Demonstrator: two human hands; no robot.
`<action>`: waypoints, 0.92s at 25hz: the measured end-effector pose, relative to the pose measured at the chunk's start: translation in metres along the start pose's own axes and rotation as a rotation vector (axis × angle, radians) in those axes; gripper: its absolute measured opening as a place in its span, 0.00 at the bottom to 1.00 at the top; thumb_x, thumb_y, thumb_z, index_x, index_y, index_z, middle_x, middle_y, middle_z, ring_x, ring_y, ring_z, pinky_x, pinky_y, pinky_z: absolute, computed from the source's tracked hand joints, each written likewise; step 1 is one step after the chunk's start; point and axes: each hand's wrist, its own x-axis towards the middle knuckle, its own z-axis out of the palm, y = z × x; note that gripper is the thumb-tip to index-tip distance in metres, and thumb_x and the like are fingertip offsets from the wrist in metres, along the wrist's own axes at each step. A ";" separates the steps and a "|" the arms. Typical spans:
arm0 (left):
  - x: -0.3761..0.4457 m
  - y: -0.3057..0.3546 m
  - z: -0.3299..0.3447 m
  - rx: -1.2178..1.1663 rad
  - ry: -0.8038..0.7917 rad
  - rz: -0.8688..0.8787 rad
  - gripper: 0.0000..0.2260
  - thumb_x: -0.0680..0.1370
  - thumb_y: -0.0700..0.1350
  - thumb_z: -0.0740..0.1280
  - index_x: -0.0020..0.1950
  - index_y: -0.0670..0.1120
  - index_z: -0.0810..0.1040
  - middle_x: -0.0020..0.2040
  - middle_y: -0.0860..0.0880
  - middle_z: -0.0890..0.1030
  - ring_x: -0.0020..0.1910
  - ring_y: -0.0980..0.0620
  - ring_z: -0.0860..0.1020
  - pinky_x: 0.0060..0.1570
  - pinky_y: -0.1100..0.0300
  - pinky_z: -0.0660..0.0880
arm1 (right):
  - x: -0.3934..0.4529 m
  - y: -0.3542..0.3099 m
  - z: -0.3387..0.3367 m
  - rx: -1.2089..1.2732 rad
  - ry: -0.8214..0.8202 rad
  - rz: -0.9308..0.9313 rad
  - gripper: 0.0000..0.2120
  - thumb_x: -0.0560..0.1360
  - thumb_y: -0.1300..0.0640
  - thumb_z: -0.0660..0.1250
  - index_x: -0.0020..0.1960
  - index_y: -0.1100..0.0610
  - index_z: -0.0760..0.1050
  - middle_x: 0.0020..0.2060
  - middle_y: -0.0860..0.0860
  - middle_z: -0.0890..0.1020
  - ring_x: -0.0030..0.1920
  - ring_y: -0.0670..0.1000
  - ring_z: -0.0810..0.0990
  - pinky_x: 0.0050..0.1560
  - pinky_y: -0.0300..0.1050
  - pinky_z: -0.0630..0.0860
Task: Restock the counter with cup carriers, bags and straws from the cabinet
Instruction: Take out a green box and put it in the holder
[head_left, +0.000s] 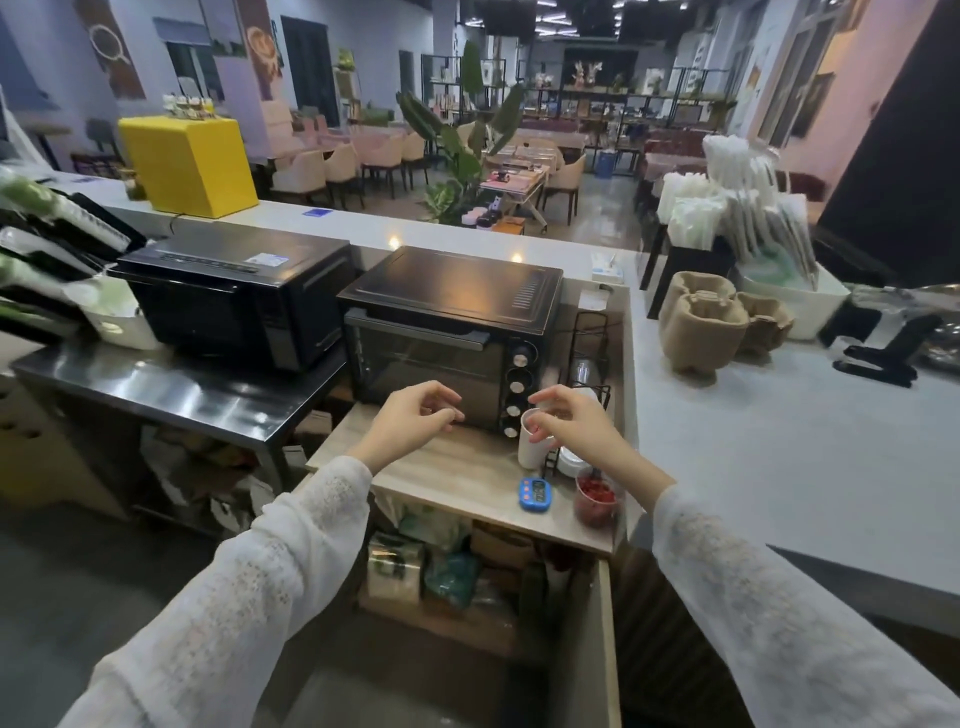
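Brown pulp cup carriers (704, 332) stand stacked on the white counter (779, 441) at the right. Behind them a white bin (800, 306) holds bundles of wrapped straws (748, 202). Below the wooden shelf, the open cabinet (467, 587) shows packed bags and boxes. My left hand (421, 415) hovers over the wooden shelf with loosely curled fingers, holding nothing. My right hand (569, 418) hangs above a white cup (532, 441), fingers loosely curled and empty.
A black toaster oven (452, 332) sits on the wooden shelf (441, 467), a second oven (234, 296) on the steel table to the left. A blue timer (535, 492) and a cup of red pieces (596, 501) lie near the shelf's front. The cabinet door (597, 649) stands open.
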 end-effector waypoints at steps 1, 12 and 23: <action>0.000 -0.004 -0.004 0.002 0.002 -0.001 0.08 0.78 0.37 0.65 0.55 0.43 0.80 0.47 0.48 0.86 0.38 0.62 0.81 0.36 0.73 0.73 | 0.002 -0.001 0.005 -0.006 -0.004 0.009 0.12 0.76 0.63 0.66 0.59 0.61 0.75 0.47 0.58 0.84 0.41 0.53 0.84 0.38 0.42 0.80; 0.037 -0.052 -0.037 0.006 -0.031 -0.025 0.08 0.77 0.40 0.68 0.55 0.46 0.80 0.49 0.49 0.85 0.44 0.54 0.84 0.42 0.67 0.74 | 0.055 -0.006 0.060 -0.002 -0.054 0.066 0.11 0.76 0.64 0.65 0.58 0.61 0.76 0.47 0.58 0.84 0.40 0.53 0.85 0.41 0.47 0.81; 0.105 -0.094 -0.060 0.012 -0.139 -0.010 0.08 0.78 0.43 0.67 0.57 0.47 0.79 0.50 0.50 0.85 0.47 0.55 0.83 0.49 0.63 0.77 | 0.113 0.000 0.094 0.008 -0.004 0.147 0.12 0.75 0.64 0.65 0.59 0.60 0.75 0.46 0.55 0.85 0.40 0.52 0.85 0.39 0.43 0.80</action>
